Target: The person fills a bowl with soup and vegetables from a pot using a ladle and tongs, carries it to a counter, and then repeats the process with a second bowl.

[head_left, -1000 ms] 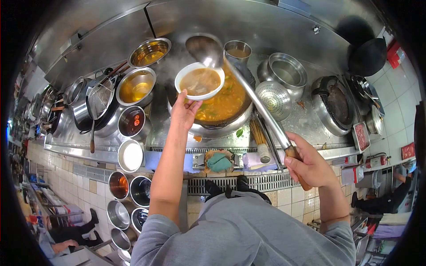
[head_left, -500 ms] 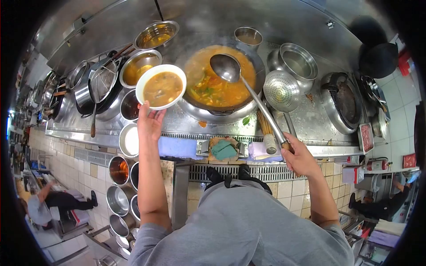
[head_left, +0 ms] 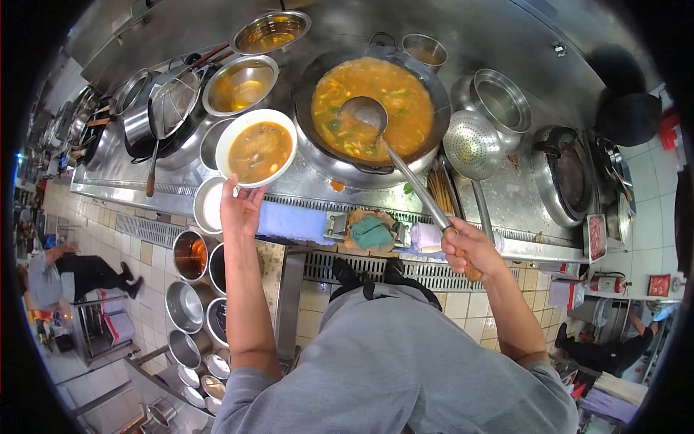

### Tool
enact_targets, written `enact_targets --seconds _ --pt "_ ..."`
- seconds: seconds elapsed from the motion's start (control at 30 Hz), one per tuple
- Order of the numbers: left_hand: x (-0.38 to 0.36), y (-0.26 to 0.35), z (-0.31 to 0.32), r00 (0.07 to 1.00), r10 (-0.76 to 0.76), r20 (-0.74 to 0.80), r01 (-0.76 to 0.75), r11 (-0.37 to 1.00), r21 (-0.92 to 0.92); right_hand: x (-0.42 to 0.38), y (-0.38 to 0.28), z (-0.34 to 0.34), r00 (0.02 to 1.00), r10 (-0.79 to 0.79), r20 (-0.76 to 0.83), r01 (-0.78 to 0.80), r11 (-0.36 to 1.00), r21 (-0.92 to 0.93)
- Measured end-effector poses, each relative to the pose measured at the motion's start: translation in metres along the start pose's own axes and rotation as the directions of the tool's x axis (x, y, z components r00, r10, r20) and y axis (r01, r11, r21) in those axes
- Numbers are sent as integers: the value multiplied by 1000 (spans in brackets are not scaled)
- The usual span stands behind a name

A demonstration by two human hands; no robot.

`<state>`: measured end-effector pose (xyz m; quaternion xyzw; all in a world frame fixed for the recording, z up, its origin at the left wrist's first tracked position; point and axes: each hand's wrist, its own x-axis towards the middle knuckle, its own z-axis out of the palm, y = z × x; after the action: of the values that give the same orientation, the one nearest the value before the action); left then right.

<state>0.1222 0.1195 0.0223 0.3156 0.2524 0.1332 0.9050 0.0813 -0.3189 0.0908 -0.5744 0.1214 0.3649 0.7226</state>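
My left hand (head_left: 241, 205) grips a white bowl (head_left: 289, 132) by its near rim, left of the wok. Orange-brown soup (head_left: 259, 152) partly fills the bowl. In my right hand (head_left: 470, 249) is the wooden end of a long-handled steel ladle (head_left: 418, 185), fingers wrapped round it. The ladle's cup (head_left: 363, 116) dips into the soup in the large black wok (head_left: 307, 94). Green vegetable pieces float in that orange broth. What the ladle holds below the surface is hard to make out.
Two steel bowls of yellow oil, the nearer oil bowl (head_left: 241, 85) closer to me, stand behind the white bowl. A perforated skimmer (head_left: 473, 145) lies right of the wok beside a steel pot (head_left: 500, 101). Several steel containers (head_left: 190, 307) line my left. Other people work at both sides.
The ladle's cup has gone from above the wok down into the soup. My right hand has shifted slightly left. The soup in the white bowl sits a little away from its rim.
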Motion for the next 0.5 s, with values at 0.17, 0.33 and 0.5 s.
enact_targets --seconds 0.17,0.33,0.5 --pt "-1 -3 -4 1000 -9 -2 9 1000 1 -6 -2 3 993 35 113 -67 953 296" --pt "3 -5 -5 999 -22 34 22 1000 0 -19 -12 6 991 -3 134 -45 933 356" --pt "5 -7 -1 998 -61 30 61 998 16 -41 -29 7 979 -4 205 -122 794 595"
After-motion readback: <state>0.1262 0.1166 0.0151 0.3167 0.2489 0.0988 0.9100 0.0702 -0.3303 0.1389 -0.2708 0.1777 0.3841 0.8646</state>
